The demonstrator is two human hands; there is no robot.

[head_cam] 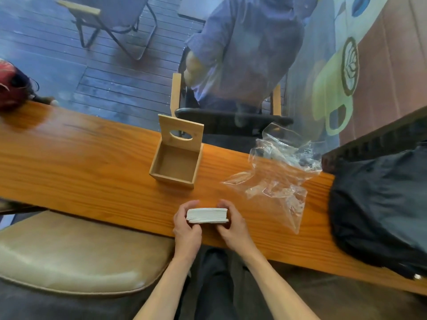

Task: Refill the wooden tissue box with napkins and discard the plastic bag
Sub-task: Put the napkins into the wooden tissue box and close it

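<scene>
A stack of white napkins point(207, 215) rests near the front edge of the wooden counter point(92, 162), held from both sides. My left hand point(186, 227) grips its left end and my right hand point(232, 225) grips its right end. The wooden tissue box point(176, 163) stands beyond the stack, its hinged lid point(181, 132) with an oval slot raised upright and its inside bare. A crumpled clear plastic bag point(277, 174) lies on the counter to the right of the box, apart from both hands.
A dark jacket or bag point(379, 209) covers the counter's right end. A red object point(11, 86) sits at the far left. A tan padded stool point(76, 255) stands below left. Behind glass sits a person point(247, 54) on a chair.
</scene>
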